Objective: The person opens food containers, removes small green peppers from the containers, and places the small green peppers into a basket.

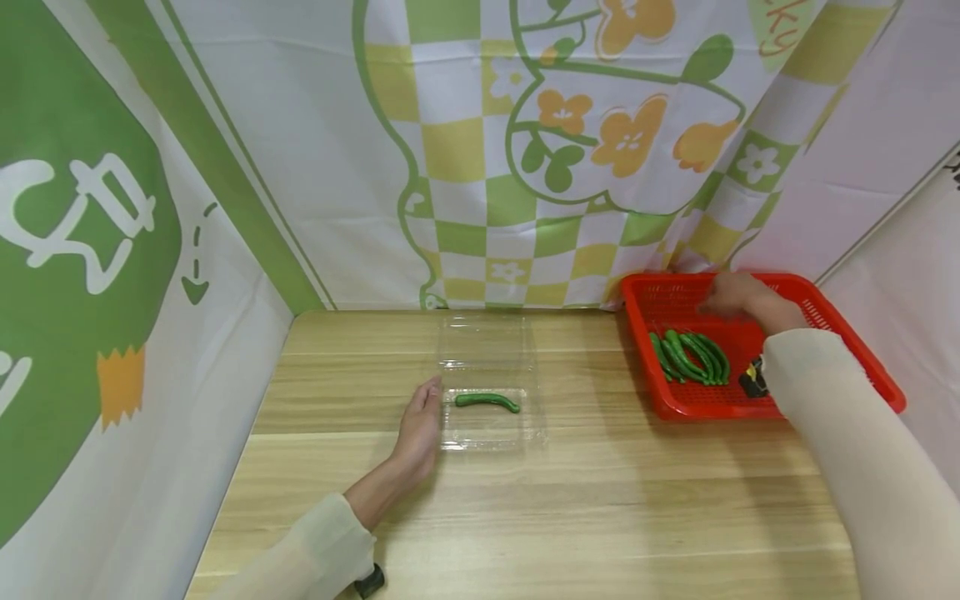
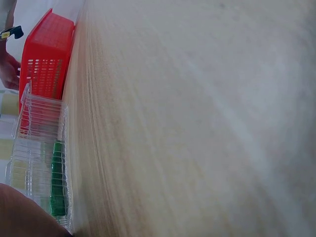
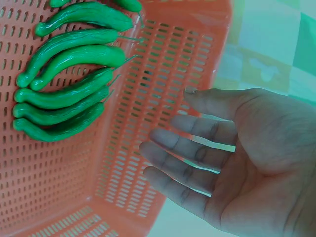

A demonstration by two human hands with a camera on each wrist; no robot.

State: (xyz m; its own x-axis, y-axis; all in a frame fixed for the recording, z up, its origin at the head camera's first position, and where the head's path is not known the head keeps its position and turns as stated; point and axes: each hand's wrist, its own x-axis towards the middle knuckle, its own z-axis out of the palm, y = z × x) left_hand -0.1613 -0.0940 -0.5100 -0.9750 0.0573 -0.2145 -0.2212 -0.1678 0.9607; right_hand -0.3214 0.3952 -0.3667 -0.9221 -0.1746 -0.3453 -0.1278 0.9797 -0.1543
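Observation:
My left hand (image 1: pixel 418 429) rests against the left side of a clear plastic clamshell box (image 1: pixel 491 437) whose lid lies folded back. One green chili pepper (image 1: pixel 486 401) lies in the box's near half. Over the red basket (image 1: pixel 660 404), my right hand (image 1: pixel 738 297) hovers with nothing in it. In the right wrist view, the right hand (image 3: pixel 237 153) has its fingers extended and spread, apart from the peppers. Several green chili peppers (image 1: pixel 693 357) lie side by side in the basket's left part. Only a sliver of the left hand (image 2: pixel 24 212) shows in the left wrist view.
The wooden table (image 1: pixel 585 500) carries both containers, with the basket at the back right. Behind it hangs a patterned cloth (image 1: pixel 465 183), and a green and white panel (image 1: pixel 90 250) stands at the left. The basket's perforated wall rises around the peppers.

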